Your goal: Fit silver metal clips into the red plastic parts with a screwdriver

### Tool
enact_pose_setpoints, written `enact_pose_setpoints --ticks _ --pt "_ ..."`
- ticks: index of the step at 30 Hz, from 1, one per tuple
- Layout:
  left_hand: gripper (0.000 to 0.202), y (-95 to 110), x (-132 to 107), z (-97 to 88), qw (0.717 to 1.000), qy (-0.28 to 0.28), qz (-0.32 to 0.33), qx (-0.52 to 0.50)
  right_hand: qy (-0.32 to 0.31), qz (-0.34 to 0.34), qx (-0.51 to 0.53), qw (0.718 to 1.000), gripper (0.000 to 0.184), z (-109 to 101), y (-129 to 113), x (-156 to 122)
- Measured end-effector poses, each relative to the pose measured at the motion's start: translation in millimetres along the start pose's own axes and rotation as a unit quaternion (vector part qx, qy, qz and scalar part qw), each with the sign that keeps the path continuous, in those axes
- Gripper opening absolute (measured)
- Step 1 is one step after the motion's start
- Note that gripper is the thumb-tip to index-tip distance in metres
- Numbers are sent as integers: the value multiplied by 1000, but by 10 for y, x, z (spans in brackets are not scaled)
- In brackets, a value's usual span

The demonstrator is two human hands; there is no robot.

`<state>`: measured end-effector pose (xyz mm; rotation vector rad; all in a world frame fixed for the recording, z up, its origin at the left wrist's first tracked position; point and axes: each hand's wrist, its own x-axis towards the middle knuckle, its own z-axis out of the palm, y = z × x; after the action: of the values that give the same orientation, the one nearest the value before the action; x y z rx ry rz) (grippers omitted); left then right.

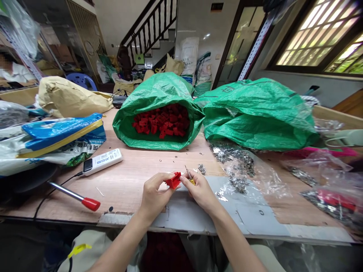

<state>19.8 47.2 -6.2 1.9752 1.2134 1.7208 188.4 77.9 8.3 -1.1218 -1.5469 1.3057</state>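
Observation:
Between the thumb and fingers of my left hand [155, 190] is a small red plastic housing [174, 180], its hollow side facing me. My right hand [202, 190] grips a small screwdriver [192, 181] with a yellow handle, its thin metal shaft pointing up and away. The right thumb and fingertip also meet the right edge of the red housing; whether they pinch a tiny part there I cannot tell. Both hands are above a grey sheet [193, 215] on the table. Just beyond them lies a small pile of metal parts [201, 169].
A green sack [159, 88] lies open with many red housings [163, 121] inside. Right of it is another green sack [258, 113], with loose metal parts [238, 162] on clear plastic before it. A white handheld device [103, 161] and a red-tipped lever [90, 203] are at left.

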Motion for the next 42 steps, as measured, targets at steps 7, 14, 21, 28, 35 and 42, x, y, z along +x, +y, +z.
enact_pose_setpoints --ticks 7,14,21,28,35,42 --pt "24 21 10 22 998 31 -53 -30 -1 31 108 994 43 0 -35 10" --pt "25 4 -35 -30 999 24 20 42 22 -6 45 999 30 -2 -55 0" --pt "29 -35 -64 -24 994 19 72 81 64 -60 8 996 24 70 -26 -24" --pt "26 -7 -71 -38 999 19 14 28 -62 94 175 978 36 32 -117 -64" --pt "29 -43 -90 -58 996 -12 -35 -80 -172 159 295 926 35 -126 -147 -105" --pt "26 15 -15 -62 984 -17 -143 -109 -95 137 110 980 43 -192 -235 -123"
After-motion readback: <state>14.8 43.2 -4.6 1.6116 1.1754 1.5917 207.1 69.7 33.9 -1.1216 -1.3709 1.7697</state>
